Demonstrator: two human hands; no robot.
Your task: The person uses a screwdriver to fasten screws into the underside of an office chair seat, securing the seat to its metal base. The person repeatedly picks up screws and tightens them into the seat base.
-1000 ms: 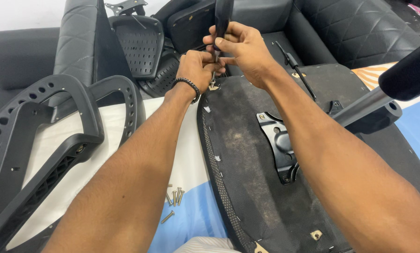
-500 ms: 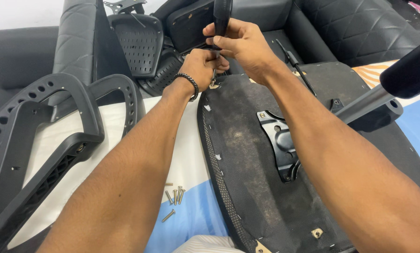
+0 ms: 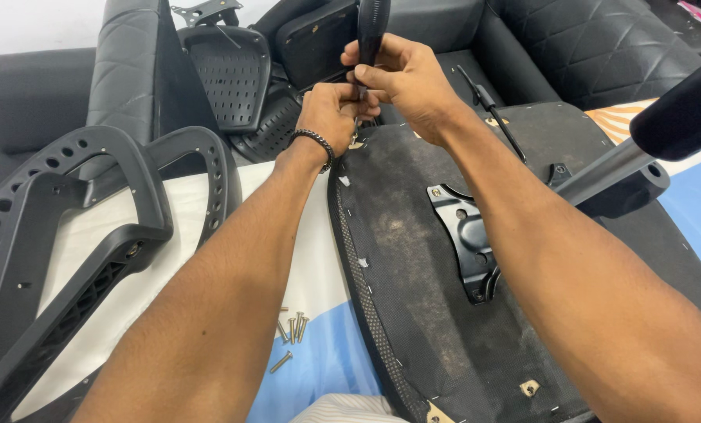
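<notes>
From the head view we see our right hand [image 3: 409, 78] wrapped around a black curved plastic armrest post [image 3: 371, 27], its grip clamped on it at the far edge of the upturned black fabric-covered seat base [image 3: 413, 258]. Our left hand [image 3: 333, 113], fingers pinched together, presses at the post's foot. Loose metal screws [image 3: 291, 329] lie near our left forearm.

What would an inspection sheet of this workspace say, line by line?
Surface: white and blue sheet under the parts.
Job's things: upturned seat base with a metal bracket; black upright part at its far edge.
Clutter: loose screws; two perforated armrest frames; mesh pieces; gas-lift cylinder.
Hands: left hand, with a wristband, pinches at the seat edge; right hand grips the upright part.
Cables: a thin black lever, no cables seen.
Surroundings: black quilted cushions behind.
</notes>
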